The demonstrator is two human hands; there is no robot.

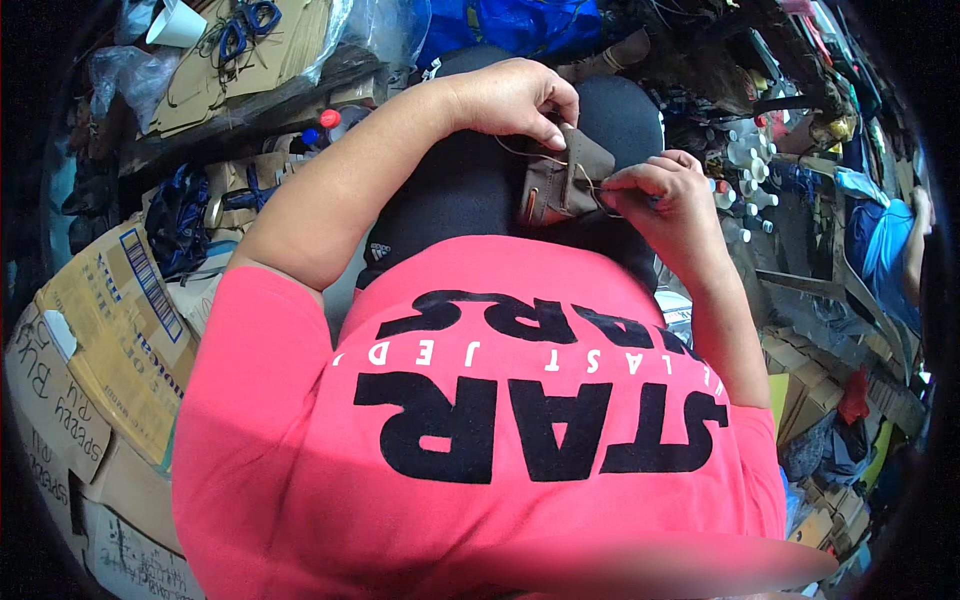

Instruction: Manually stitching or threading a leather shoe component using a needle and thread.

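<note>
Leather piece: a small brown leather piece (562,180) sits at about one o'clock from the picture's middle, over the person's lap, held between both hands.
Long axis: runs roughly from eleven o'clock to five o'clock, the darker folded flap at the upper end pointing toward one o'clock.
Material: matte brown leather, soft and folded, with stitched edges and a slit on its left face.
Thread: a thin pale thread (520,152) loops from the upper edge toward the left hand.
Left hand: the left hand (510,95) curls over the top of the piece, thumb and fingers pressed together on its upper flap.
Right hand: the right hand (660,190) comes in from three o'clock, fingers pinching the piece's right edge; whether a needle sits in them cannot be told.
Lap: dark black fabric (450,190) under the work.
Clothing: a bright pink shirt (480,450) with black lettering fills six o'clock.
Room: cardboard boxes (110,330) at nine o'clock; white bottles (745,160) at two o'clock; another person in blue (885,250) at three o'clock.
</note>
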